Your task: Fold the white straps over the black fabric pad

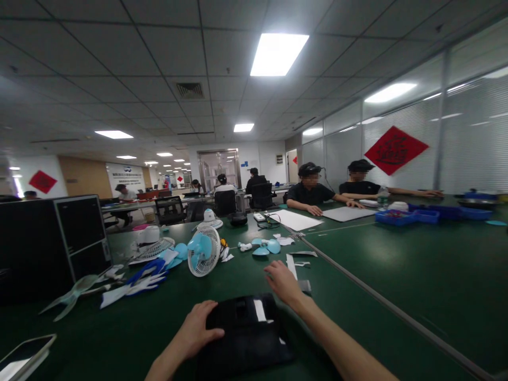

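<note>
A flat black pouch (246, 338) with a white strip on top lies on the green table (397, 264) right in front of me. My left hand (196, 330) rests on its left edge, fingers curled over the fabric and thumb pressed onto the top. My right hand (283, 283) lies at the pouch's far right corner, fingers bent downward on the table beside a small grey piece (305, 286). A white strip (291, 265) lies just beyond that hand.
A small blue-and-white desk fan (203, 251) stands ahead, with loose blue fan blades (265, 246), fan grilles (153, 250) and blue-white gloves (138, 283) around it. A black computer case (51, 243) is at left, a phone (24, 355) at bottom left. Other people sit at the far end with white sheets (296, 218) and blue trays (405, 216).
</note>
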Action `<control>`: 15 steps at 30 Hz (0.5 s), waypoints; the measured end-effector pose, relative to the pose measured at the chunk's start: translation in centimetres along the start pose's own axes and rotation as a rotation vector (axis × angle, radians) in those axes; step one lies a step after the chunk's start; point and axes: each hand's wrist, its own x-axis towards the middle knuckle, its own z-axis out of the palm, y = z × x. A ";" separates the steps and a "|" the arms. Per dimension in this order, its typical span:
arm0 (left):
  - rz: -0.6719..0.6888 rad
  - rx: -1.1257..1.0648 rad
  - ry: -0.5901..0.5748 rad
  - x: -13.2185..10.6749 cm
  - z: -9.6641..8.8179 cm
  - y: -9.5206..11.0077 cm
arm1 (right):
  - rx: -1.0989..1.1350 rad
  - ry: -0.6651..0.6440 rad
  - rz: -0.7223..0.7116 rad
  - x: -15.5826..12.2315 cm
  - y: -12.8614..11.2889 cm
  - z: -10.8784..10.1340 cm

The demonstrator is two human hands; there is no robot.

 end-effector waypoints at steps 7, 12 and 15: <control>-0.002 0.010 -0.005 -0.2 -0.2 0.3 | -0.141 -0.057 0.299 0.1 4.1 -0.3; -0.015 -0.020 -0.008 -0.2 -0.2 0.0 | -0.143 -0.128 0.450 -0.4 5.5 0.3; -0.001 -0.027 0.001 -0.3 -0.2 -0.1 | -0.129 -0.172 0.508 -0.3 6.3 0.6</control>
